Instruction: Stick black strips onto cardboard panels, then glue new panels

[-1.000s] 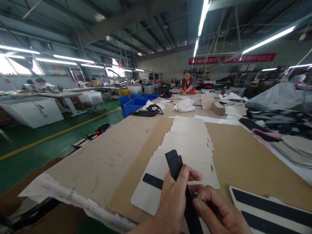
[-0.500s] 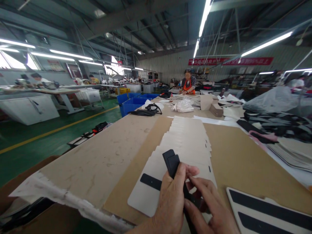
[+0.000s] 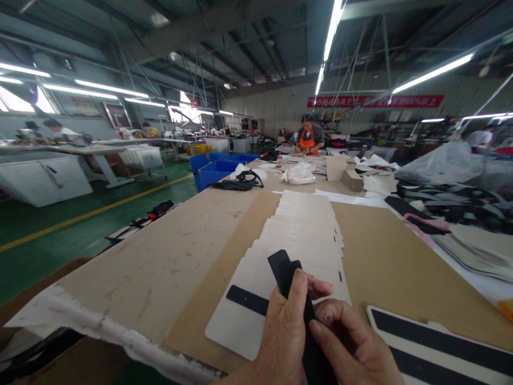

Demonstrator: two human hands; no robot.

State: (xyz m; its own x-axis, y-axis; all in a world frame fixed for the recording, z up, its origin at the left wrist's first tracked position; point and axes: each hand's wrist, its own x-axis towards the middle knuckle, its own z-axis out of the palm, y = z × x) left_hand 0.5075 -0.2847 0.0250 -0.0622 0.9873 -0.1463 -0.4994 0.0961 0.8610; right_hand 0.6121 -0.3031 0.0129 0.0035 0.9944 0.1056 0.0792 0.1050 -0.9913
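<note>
Black strips (image 3: 282, 271) at bottom centre of frame, above pale boards (image 3: 298, 227). Left hand (image 3: 282, 329) clamped around them, right hand (image 3: 356, 342) pinching an edge (thumb and finger). Top ends fanned wider than before.

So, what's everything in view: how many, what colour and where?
black strip bundle: one, black, in both hands
pale boards: overlapping row, too many to count, off-white, table centre
strip on nearest board: one, black, beside left hand
striped board: one, off-white and black, bottom right
table: one, brown, centre
blue bins: at least two, blue, beyond table's left edge
plastic bag: one, whitish, further up table
fabric pile: uncounted, mostly black and grey, right
white carts: two, white, left
co-worker: one, orange apron, table's far end
banner: one, red, back wall
ceiling lights: several, white, overhead
left hand: one, bare, holding bundle
right hand: one, bare, pinching bundle's edge
</note>
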